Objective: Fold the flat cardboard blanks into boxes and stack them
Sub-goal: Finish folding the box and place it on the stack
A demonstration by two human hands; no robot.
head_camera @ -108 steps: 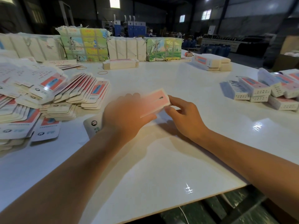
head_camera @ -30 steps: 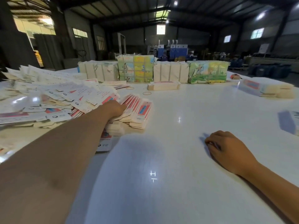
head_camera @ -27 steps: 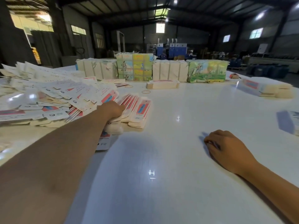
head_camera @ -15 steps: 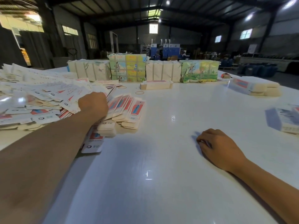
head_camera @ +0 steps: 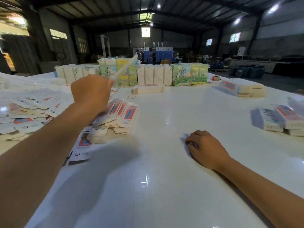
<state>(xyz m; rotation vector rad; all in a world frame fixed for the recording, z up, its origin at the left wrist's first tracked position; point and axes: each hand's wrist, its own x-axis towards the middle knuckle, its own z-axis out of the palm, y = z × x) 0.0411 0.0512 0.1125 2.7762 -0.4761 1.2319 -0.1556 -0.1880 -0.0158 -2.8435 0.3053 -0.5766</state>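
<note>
Above blank pile (head_camera: pixel 118 116), left hand (head_camera: pixel 91 92) fingers pinch blank (head_camera: pixel 125 68); right hand (head_camera: pixel 205 148) curled, empty

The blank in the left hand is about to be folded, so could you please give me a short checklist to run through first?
1. Left hand grips one blank, lifted off the pile: ok.
2. Only a single blank picked: cannot tell, it is seen edge-on and blurred.
3. Right hand free to help: ok, it rests on the table with curled fingers and nothing seen in it.
4. Bare table in front for folding: ok.
5. Finished boxes within view on the right for stacking: ok.
</note>
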